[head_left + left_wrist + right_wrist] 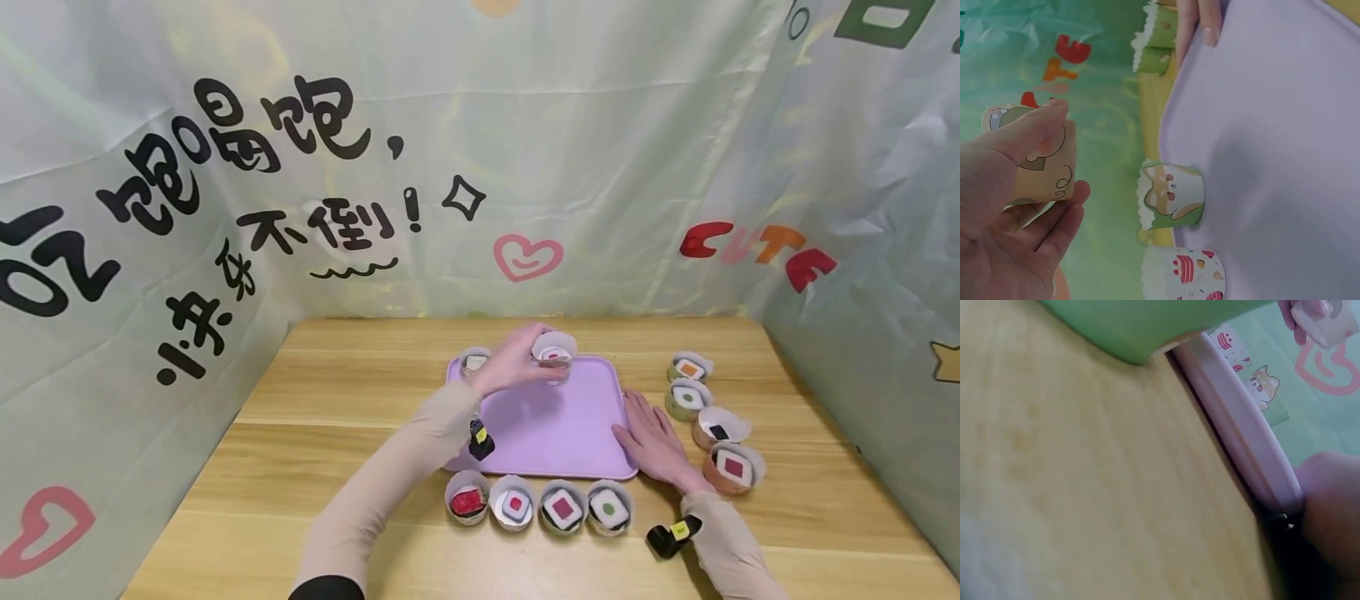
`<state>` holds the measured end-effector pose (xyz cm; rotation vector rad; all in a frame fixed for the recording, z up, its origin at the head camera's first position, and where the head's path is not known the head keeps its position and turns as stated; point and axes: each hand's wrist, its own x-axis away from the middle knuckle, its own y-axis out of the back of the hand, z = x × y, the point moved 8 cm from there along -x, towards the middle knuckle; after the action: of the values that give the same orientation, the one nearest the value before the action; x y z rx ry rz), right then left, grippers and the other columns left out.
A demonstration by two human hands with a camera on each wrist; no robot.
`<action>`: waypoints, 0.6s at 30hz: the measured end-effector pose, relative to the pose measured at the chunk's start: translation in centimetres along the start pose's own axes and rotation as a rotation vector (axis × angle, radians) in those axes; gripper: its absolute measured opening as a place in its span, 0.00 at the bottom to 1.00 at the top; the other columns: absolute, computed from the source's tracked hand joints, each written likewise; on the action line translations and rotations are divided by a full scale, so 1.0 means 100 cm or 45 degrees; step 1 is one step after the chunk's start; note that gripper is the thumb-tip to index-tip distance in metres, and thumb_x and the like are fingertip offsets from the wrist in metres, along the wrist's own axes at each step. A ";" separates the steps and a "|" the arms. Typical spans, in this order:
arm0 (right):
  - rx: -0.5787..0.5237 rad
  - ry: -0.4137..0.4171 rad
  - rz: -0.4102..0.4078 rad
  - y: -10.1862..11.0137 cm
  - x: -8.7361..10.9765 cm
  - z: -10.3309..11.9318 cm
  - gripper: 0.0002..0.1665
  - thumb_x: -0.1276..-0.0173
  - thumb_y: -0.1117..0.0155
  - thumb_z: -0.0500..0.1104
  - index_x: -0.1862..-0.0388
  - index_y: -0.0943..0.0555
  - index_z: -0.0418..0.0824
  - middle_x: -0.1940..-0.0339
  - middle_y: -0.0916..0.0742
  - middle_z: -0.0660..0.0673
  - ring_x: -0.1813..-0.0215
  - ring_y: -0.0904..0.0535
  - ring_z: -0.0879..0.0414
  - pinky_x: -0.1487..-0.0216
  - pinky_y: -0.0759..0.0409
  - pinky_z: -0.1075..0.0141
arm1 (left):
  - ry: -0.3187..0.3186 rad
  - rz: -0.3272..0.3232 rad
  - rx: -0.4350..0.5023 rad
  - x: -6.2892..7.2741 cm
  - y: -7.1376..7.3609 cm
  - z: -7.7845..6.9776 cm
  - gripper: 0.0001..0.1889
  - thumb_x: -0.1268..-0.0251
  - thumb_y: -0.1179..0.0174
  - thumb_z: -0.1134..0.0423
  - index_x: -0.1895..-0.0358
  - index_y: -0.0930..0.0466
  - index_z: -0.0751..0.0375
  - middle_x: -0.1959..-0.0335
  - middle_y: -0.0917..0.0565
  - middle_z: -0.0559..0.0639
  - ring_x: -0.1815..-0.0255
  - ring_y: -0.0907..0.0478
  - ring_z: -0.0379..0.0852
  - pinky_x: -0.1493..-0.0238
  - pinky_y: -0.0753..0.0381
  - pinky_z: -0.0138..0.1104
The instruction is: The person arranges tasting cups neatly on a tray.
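A pale cloth backdrop (pixel 615 158) bearing black Chinese lettering, pink hearts and the word CUTE rises behind a wood-grain bench (pixel 337 392), on which lies a light purple tray (pixel 558 433). A person's right hand (pixel 656 437) rests flat against the tray's right edge, its grip slack, fingers straight and holding nothing. The left hand (pixel 510 362) reaches over the tray, its grip parted only as wide as the tan paper cup (pixel 1054 165) it holds aloft above the tray's far side, thumb and fingers curled round it. Along the tray's far edge, the left wrist view shows a green dog-print cup (pixel 1172 197) beside a white cake-print cup (pixel 1191 275). Four cups line the tray's near side, led from the left by a red-filled cup (pixel 467 497); four more stand in a slanting row beyond the right hand, the nearest a brown cup (pixel 727 479). Smallest are the fillings, among them a white piece with a green dot (pixel 609 507) and one with an orange square (pixel 687 369).
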<state>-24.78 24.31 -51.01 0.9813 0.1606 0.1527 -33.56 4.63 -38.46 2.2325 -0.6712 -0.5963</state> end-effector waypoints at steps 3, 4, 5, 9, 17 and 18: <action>0.013 -0.006 0.003 0.000 0.000 -0.001 0.41 0.19 0.55 0.49 0.23 0.51 0.20 0.20 0.46 0.22 0.19 0.56 0.27 0.21 0.64 0.35 | -0.007 0.035 -0.071 -0.007 -0.008 -0.003 0.31 0.43 0.25 0.55 0.38 0.27 0.57 0.45 0.18 0.51 0.43 0.21 0.46 0.40 0.22 0.37; 0.028 -0.014 0.011 0.000 0.000 -0.001 0.41 0.19 0.55 0.49 0.23 0.51 0.20 0.20 0.47 0.22 0.19 0.56 0.27 0.20 0.64 0.35 | -0.005 0.049 -0.105 -0.009 -0.011 -0.003 0.32 0.43 0.25 0.54 0.37 0.27 0.57 0.45 0.18 0.51 0.43 0.22 0.46 0.39 0.22 0.38; 0.031 -0.019 0.015 0.001 0.000 0.000 0.41 0.19 0.55 0.48 0.23 0.51 0.20 0.20 0.47 0.22 0.19 0.56 0.27 0.21 0.62 0.34 | 0.001 0.063 -0.133 -0.012 -0.014 -0.003 0.33 0.42 0.26 0.53 0.36 0.28 0.57 0.44 0.18 0.51 0.42 0.22 0.47 0.38 0.22 0.38; 0.036 -0.026 0.014 0.000 -0.001 -0.001 0.41 0.19 0.54 0.48 0.23 0.51 0.20 0.20 0.47 0.22 0.19 0.55 0.27 0.21 0.62 0.34 | 0.027 0.098 -0.203 -0.019 -0.023 -0.003 0.35 0.41 0.27 0.51 0.33 0.30 0.58 0.39 0.20 0.52 0.37 0.23 0.49 0.35 0.23 0.40; 0.047 -0.022 0.011 -0.001 -0.002 -0.001 0.41 0.19 0.55 0.48 0.23 0.51 0.21 0.20 0.47 0.23 0.19 0.56 0.27 0.21 0.62 0.34 | 0.052 0.129 -0.232 -0.027 -0.037 -0.003 0.36 0.42 0.26 0.53 0.32 0.31 0.57 0.34 0.23 0.53 0.34 0.25 0.51 0.31 0.24 0.43; 0.045 -0.021 0.009 -0.001 -0.002 -0.001 0.41 0.19 0.55 0.48 0.23 0.51 0.21 0.20 0.46 0.23 0.19 0.56 0.27 0.21 0.62 0.34 | 0.052 0.133 -0.232 -0.028 -0.039 -0.004 0.36 0.42 0.26 0.53 0.32 0.31 0.57 0.34 0.24 0.53 0.34 0.25 0.51 0.31 0.24 0.43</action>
<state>-24.98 24.26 -51.12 1.0184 0.1451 0.1485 -34.35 8.86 -40.50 2.0226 -0.6803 -0.5360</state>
